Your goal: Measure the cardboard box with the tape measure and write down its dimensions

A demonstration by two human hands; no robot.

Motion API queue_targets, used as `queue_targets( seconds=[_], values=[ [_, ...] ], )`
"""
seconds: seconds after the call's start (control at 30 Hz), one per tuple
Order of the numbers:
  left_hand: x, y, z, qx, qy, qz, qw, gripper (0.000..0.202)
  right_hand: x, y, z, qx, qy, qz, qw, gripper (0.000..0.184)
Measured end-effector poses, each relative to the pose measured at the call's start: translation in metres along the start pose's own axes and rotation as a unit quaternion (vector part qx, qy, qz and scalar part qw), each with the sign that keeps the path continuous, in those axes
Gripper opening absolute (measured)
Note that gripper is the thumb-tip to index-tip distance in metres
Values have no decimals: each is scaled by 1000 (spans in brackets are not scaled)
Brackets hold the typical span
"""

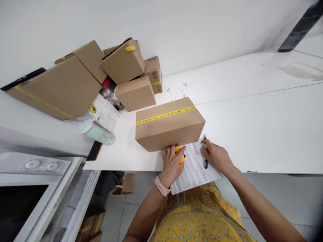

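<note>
A closed cardboard box (170,126) with a strip of yellow printed tape sits near the table's front edge. Partly under its near side lies a printed sheet of paper (193,168), hanging over the edge. My left hand (173,163), with a pink watch band on the wrist, rests on the sheet against the box. Its fingers are closed around an orange-and-black tape measure (181,158), partly hidden by them. On the right side of the sheet, my right hand (218,156) has its thumb and forefinger curled over a black pen (206,164), whose middle they cover.
Several cardboard boxes (136,92) are stacked along the wall at the back left. A mint-green bottle (101,133) lies beside a white printed carton (107,114). A dark wrapped roll (300,30) stands at the far right. Below left is a white appliance (32,164).
</note>
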State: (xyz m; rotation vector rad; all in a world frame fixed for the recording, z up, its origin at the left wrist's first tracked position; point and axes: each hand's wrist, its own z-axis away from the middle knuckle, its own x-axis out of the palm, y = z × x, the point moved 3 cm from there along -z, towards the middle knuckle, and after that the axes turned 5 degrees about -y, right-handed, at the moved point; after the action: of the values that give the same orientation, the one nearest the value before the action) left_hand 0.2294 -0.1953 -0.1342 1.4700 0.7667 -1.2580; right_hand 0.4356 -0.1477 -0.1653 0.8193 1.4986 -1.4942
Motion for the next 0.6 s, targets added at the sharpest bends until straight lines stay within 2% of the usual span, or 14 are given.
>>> queue_targets(
  seconds=[0.1, 0.2, 0.27, 0.37, 0.43, 0.5, 0.57, 0.6],
  values=[
    [2, 1, 0, -11, -1, -10, 1000, 56, -14, 19, 7, 5, 2, -138, 990, 32],
    [6, 7, 0, -11, 31, -36, 999, 51, -31, 40, 23, 0, 11, -348, 937, 31],
    [8, 16, 4, -6, 65, -57, 996, 50, -41, 47, 34, -8, 22, -433, 901, 32],
    [15, 37, 14, 65, 87, -67, 992, 50, -46, 44, 47, -8, 45, -460, 887, 33],
    [24, 51, 22, 128, 59, -61, 988, 57, -43, 38, 49, 0, 95, -452, 887, 32],
    [34, 60, 29, 158, 17, -62, 985, 74, -34, 33, 48, 25, 146, -447, 882, 36],
    [42, 63, 32, 159, -15, -78, 984, 85, -21, 27, 43, 39, 139, -475, 868, 44],
    [45, 63, 33, 157, -21, -90, 983, 84, -14, 23, 39, 35, 109, -502, 857, 49]
  ],
)
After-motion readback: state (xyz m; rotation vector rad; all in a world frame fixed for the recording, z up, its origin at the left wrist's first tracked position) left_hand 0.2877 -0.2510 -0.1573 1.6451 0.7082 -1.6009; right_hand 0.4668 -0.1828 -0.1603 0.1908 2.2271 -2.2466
